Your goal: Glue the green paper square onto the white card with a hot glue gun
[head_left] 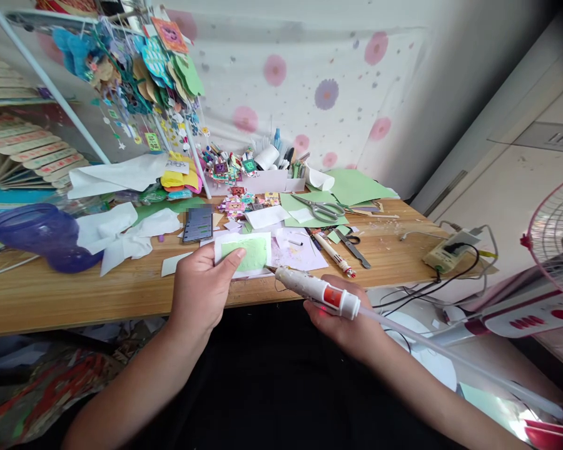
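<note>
My left hand (204, 281) pinches a small white card with a green panel (251, 253), thumb on its face, above the table's front edge. My right hand (340, 312) is wrapped round a white glue gun (304, 285) with an orange patch; a long clear glue stick (431, 347) runs out of its rear. The gun's metal tip is at the card's lower right corner; whether they touch is unclear. Behind the card lies a pale sheet with paper scraps (304, 253).
On the wooden table (122, 290) are a phone (198, 223), grey-handled scissors (321, 209), a craft knife (354, 248), a patterned pen (335, 255), green sheets (359, 186) and a purple container (42, 234). A power strip (450, 251) sits right, near a fan (535, 319).
</note>
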The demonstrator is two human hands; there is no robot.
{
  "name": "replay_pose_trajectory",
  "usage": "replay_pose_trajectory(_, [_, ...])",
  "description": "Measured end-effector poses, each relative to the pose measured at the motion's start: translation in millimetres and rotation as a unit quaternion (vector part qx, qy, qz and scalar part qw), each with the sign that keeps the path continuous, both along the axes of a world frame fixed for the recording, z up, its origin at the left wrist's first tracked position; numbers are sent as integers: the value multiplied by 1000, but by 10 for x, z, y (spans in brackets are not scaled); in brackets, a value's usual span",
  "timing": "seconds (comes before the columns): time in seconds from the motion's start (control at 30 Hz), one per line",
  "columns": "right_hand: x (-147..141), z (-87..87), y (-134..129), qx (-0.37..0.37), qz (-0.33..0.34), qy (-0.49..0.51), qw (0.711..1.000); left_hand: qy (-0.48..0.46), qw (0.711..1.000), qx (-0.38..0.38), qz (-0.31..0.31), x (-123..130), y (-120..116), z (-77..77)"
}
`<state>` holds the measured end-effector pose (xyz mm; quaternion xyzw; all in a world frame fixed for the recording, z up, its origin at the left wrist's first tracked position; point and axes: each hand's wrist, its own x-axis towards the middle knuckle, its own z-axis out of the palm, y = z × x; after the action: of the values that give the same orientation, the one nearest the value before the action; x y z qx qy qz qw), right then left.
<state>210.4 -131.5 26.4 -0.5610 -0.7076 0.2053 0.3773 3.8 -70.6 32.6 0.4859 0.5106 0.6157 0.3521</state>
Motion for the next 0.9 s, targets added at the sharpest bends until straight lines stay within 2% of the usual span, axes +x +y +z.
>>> replay_pose_trajectory(0.2, [-16, -24, -1, 3, -9, -9, 1000, -51, 998, 13, -35, -47, 2, -39])
replay_pose_trajectory(0.57, [-34, 66, 71, 11, -9, -11, 1000, -29, 998, 10, -57, -81, 9, -56])
replay_pose_trajectory(0.9, [-13, 37, 136, 14, -5, -28, 1000, -17, 998, -12, -66, -123, 45, -114])
